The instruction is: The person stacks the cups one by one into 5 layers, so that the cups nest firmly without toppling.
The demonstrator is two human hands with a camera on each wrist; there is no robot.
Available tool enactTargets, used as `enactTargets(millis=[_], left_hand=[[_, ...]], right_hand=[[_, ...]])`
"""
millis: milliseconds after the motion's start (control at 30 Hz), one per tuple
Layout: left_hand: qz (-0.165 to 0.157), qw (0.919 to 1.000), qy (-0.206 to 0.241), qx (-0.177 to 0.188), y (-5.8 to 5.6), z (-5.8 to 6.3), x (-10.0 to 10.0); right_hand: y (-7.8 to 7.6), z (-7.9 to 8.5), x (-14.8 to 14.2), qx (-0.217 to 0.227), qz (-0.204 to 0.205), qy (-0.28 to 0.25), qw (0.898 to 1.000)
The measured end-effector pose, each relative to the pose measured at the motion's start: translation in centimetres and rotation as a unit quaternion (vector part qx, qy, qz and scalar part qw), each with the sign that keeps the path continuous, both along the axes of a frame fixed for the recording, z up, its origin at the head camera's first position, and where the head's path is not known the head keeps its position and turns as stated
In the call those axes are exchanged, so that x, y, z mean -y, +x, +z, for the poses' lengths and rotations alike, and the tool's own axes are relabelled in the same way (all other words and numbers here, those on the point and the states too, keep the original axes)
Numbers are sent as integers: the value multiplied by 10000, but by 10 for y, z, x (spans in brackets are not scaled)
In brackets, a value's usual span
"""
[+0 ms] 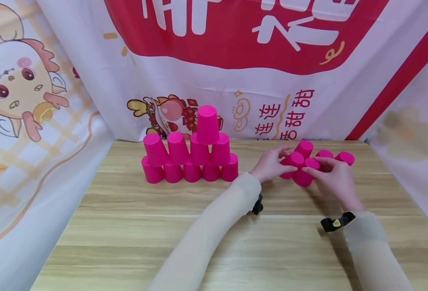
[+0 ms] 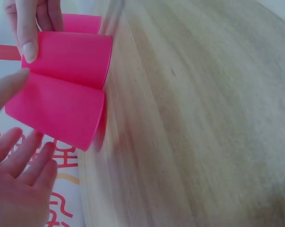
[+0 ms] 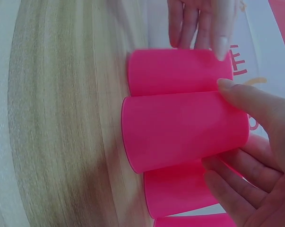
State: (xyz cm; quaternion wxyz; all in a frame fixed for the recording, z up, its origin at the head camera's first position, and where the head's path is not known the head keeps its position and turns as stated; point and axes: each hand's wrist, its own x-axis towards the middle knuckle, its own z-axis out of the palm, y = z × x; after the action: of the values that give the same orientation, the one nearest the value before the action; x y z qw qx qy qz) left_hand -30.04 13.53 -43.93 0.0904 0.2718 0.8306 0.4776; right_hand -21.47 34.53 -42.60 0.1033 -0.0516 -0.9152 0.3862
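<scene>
At the right of the table, in the head view, my left hand holds a pink cup between thumb and fingers. My right hand grips another pink cup right beside it, thumb near its narrow end. Both cups have their bases up, and their sides meet in the wrist views. In the left wrist view the left cup leans a little. Several more pink cups stand close behind, among them a rear cup and a cup at the far right, partly hidden by the hands.
Left of my hands stands a stack of upside-down pink cups: a bottom row, a second row and a single top cup. The wooden table ends at a printed cloth backdrop. A black wrist device sits at my right cuff.
</scene>
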Motion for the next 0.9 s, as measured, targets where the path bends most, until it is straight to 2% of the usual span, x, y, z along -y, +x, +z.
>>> enactTargets(millis=[200, 567, 733, 900], left_hand=[[22, 9996, -255, -133, -1, -7, 1], [562, 9983, 51, 126, 1, -20, 11], [570, 9979, 227, 195, 8, -11, 19], [314, 9979, 541, 183, 21, 3, 24]], right_hand=[[-1, -1, 1, 28, 9, -37, 10000], [-1, 1, 3, 165, -67, -52, 9998], [0, 2, 4, 318, -145, -45, 9994], [3, 4, 2, 372, -120, -99, 9992]])
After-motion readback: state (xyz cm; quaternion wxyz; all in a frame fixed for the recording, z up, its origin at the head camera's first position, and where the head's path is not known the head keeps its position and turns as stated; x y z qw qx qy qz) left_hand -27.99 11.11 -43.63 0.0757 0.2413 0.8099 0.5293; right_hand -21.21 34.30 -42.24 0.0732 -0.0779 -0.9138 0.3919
